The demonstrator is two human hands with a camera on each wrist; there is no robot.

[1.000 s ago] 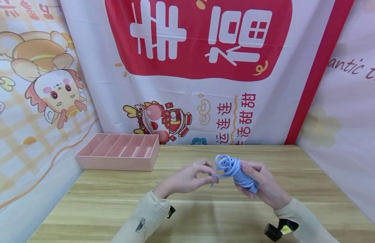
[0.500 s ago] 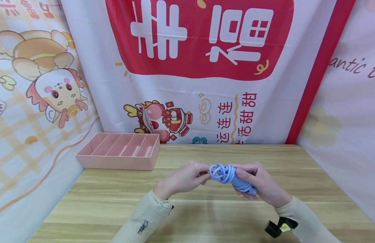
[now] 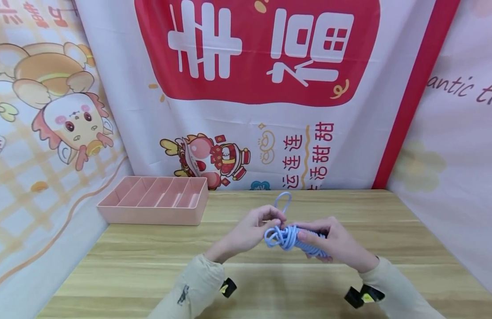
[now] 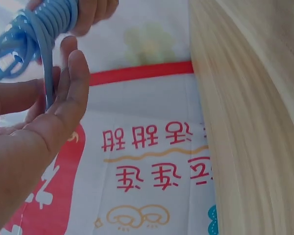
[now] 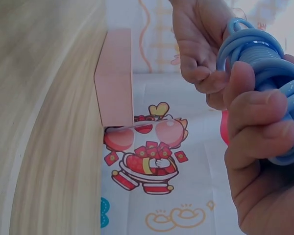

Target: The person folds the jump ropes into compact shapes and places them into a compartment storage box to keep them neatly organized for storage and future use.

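A coiled blue cord (image 3: 286, 238) hangs above the wooden table (image 3: 146, 270), clear of its surface, held between the person's two hands. The right hand (image 3: 337, 244) grips the tightly wrapped part, fingers curled round it; the left hand (image 3: 257, 229) pinches a strand between thumb and fingers beside the looser end.

The likeliest trouble is at that looser end. Its turns are slack and overlapping — a pull by the left hand while the right grip eases could slide them off and let the bundle unwind. The thin loop (image 3: 290, 200) sticking up beyond the left fingers may snag or cross another turn, and a hard tug on the wrong strand could draw a knot. If the pinch slips, the strand would probably spring loose.

Much of the cord is masked. The right hand covers the middle of the bundle, and the left wrist view cuts the coil at the top and left edges, the right wrist view at its right edge. Where the pinched strand passes under the other turns cannot be told, nor can its free end be picked out. The left hand's outer fingers overlap too much in the head view to separate.
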